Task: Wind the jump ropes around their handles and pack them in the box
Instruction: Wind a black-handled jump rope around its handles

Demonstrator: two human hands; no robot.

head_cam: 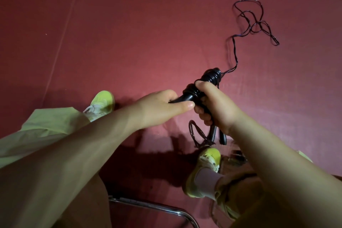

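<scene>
Head view, item: glossy black plastic jump-rope handles [196, 90], held together as one bundle above the red floor [129, 33], several turns of cord already wound tight around their upper part.
Head view, cord: thin dark jump-rope cord [236, 55], running from the top of the wound bundle out across the floor to a loose tangle of loops at upper right, well apart from the hands.
Head view, left hand [159, 109]: curled round the lower end of the handles, thumb pressed along the side.
Head view, right hand [214, 105]: fingers wrapped round the middle of the bundle, over the wound turns.
Head view, second item: another black jump rope [203, 135], loops and handle ends lying on the floor just beyond the yellow-green shoe [209, 161]; whether the right hand also touches it cannot be told.
Head view, box: a clear container seems to sit beside the right shoe, mostly hidden by the forearm; uncertain.
Head view, furniture: chrome chair tube [157, 207] at the lower edge.
Handling: judged light; handles stiff and smooth, likely slippery; cord springy, limp and prone to kink or uncoil.
Hold point: bare handle ends, thumb pinning the last turn.
</scene>
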